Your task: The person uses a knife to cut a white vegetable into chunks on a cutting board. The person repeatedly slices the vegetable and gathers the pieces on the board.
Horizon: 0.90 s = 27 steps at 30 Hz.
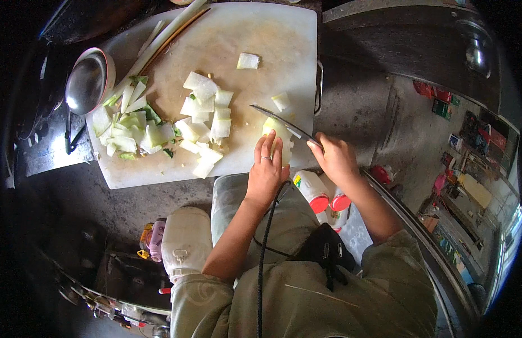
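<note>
My left hand point(267, 169), a ring on one finger, presses on a pale green-white vegetable piece point(271, 125) near the right side of a white cutting board point(244, 21). My right hand point(336, 157) is closed around the handle of a kitchen knife point(288, 126), whose blade lies at a slant just past the vegetable. A cut slice point(281, 102) sits beyond the blade, and a square slice point(248, 61) lies farther up. Pale slices point(206, 105) are spread over the board's middle. A heap of pieces with green leaves point(132, 131) lies at the left.
A metal bowl point(88, 82) stands at the board's left edge, near long pale stalks point(163, 38) and chopsticks point(176, 39). Below the board are a large plastic jug point(187, 236) and red-capped containers point(313, 192). A black cord point(265, 249) hangs before my body.
</note>
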Each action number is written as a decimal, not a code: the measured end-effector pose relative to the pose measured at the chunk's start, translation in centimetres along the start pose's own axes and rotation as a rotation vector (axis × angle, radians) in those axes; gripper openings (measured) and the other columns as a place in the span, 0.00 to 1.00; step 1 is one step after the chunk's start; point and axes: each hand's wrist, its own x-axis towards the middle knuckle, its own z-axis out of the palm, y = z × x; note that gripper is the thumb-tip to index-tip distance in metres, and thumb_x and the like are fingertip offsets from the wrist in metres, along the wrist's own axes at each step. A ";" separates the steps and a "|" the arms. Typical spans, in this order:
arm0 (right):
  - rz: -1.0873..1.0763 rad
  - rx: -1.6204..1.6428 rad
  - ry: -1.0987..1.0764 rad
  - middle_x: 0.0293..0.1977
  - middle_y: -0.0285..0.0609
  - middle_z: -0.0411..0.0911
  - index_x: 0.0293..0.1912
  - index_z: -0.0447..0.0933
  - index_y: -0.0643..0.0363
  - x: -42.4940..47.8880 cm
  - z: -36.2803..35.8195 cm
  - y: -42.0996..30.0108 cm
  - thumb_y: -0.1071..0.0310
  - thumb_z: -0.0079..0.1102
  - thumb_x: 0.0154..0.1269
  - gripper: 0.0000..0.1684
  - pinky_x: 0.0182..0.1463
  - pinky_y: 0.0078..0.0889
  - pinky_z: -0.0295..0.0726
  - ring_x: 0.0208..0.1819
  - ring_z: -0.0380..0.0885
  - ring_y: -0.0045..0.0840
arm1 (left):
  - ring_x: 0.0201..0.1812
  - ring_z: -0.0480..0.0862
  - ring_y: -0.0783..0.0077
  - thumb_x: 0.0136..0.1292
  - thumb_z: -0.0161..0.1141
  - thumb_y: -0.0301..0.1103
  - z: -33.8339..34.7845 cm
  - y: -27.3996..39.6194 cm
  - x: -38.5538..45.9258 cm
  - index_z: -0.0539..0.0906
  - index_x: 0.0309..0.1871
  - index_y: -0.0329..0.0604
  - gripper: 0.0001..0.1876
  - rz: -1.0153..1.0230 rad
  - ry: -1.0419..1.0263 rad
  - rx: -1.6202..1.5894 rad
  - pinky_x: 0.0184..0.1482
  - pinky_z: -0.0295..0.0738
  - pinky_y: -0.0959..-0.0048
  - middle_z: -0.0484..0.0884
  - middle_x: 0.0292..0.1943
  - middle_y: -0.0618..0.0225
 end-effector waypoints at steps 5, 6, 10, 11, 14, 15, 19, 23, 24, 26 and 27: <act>0.025 0.030 -0.027 0.20 0.50 0.74 0.28 0.71 0.58 1.3 2.3 -0.2 0.59 0.53 0.56 0.12 0.23 0.40 0.72 0.23 0.74 0.44 | 0.57 0.61 0.51 0.36 0.64 0.29 0.1 -0.1 0.0 0.62 0.55 0.37 0.37 0.010 0.005 -0.008 0.51 0.71 0.65 0.55 0.58 0.57; 0.028 0.028 -0.038 0.19 0.50 0.73 0.28 0.71 0.58 1.7 2.5 -0.2 0.59 0.52 0.57 0.12 0.23 0.40 0.72 0.23 0.74 0.44 | 0.57 0.61 0.51 0.36 0.64 0.29 0.1 -0.1 0.0 0.62 0.55 0.37 0.37 0.019 0.010 -0.003 0.51 0.71 0.65 0.56 0.58 0.57; -0.004 0.084 0.003 0.17 0.51 0.72 0.28 0.70 0.59 3.5 2.4 -0.7 0.57 0.52 0.57 0.14 0.22 0.42 0.71 0.22 0.73 0.45 | 0.56 0.61 0.51 0.36 0.64 0.29 -0.1 -0.1 0.0 0.63 0.54 0.37 0.36 0.022 0.001 -0.001 0.52 0.69 0.65 0.56 0.58 0.56; -0.011 0.087 0.008 0.17 0.51 0.72 0.28 0.70 0.59 3.6 2.2 -0.9 0.57 0.52 0.57 0.15 0.22 0.42 0.71 0.22 0.73 0.45 | 0.56 0.61 0.51 0.36 0.64 0.29 -0.1 -0.1 0.1 0.63 0.54 0.37 0.36 0.015 -0.009 -0.005 0.53 0.69 0.65 0.56 0.58 0.56; -0.044 0.112 0.048 0.17 0.50 0.72 0.27 0.70 0.60 3.4 1.2 -1.0 0.57 0.53 0.57 0.15 0.21 0.41 0.70 0.21 0.73 0.45 | 0.56 0.61 0.51 0.36 0.64 0.29 -0.1 -0.2 0.0 0.63 0.54 0.36 0.36 0.012 -0.006 -0.037 0.54 0.68 0.65 0.56 0.57 0.55; -0.051 0.156 0.061 0.16 0.50 0.71 0.25 0.69 0.60 3.0 0.8 -0.7 0.59 0.54 0.56 0.14 0.21 0.40 0.69 0.20 0.72 0.44 | 0.56 0.61 0.51 0.36 0.64 0.29 -0.1 -0.2 0.0 0.63 0.54 0.37 0.36 0.013 -0.004 -0.033 0.53 0.68 0.65 0.56 0.57 0.55; -0.067 0.029 -0.003 0.17 0.49 0.72 0.25 0.69 0.60 1.2 -0.9 -0.9 0.60 0.54 0.56 0.14 0.21 0.39 0.69 0.21 0.73 0.43 | 0.56 0.61 0.51 0.36 0.64 0.29 -0.2 -0.1 0.0 0.63 0.54 0.37 0.36 0.002 -0.008 -0.033 0.53 0.69 0.64 0.56 0.58 0.56; -0.073 0.063 -0.021 0.19 0.49 0.73 0.27 0.70 0.60 0.8 -0.7 -0.3 0.60 0.54 0.56 0.13 0.22 0.38 0.70 0.22 0.73 0.42 | 0.56 0.61 0.50 0.36 0.65 0.29 -0.2 -0.2 0.1 0.63 0.54 0.37 0.36 0.036 0.005 -0.020 0.52 0.69 0.64 0.56 0.58 0.56; -0.070 0.062 -0.020 0.19 0.49 0.73 0.27 0.70 0.60 0.6 -0.6 -0.2 0.60 0.54 0.56 0.13 0.22 0.38 0.70 0.22 0.73 0.42 | 0.56 0.61 0.50 0.36 0.65 0.29 -0.2 -0.2 0.1 0.63 0.54 0.37 0.36 0.031 0.003 -0.022 0.52 0.69 0.64 0.56 0.58 0.56; -0.065 0.060 -0.020 0.20 0.49 0.73 0.29 0.70 0.60 0.3 -0.4 0.1 0.60 0.54 0.56 0.12 0.23 0.38 0.71 0.22 0.73 0.42 | 0.56 0.61 0.50 0.36 0.65 0.29 -0.1 -0.2 0.0 0.63 0.54 0.37 0.37 0.020 0.000 -0.025 0.52 0.69 0.64 0.56 0.58 0.56; -0.050 0.048 -0.021 0.20 0.49 0.73 0.29 0.70 0.60 0.1 -0.3 0.2 0.60 0.53 0.56 0.12 0.23 0.38 0.71 0.22 0.73 0.42 | 0.56 0.61 0.50 0.36 0.65 0.29 -0.1 -0.1 0.1 0.63 0.54 0.37 0.37 0.018 -0.001 -0.023 0.52 0.69 0.64 0.56 0.58 0.56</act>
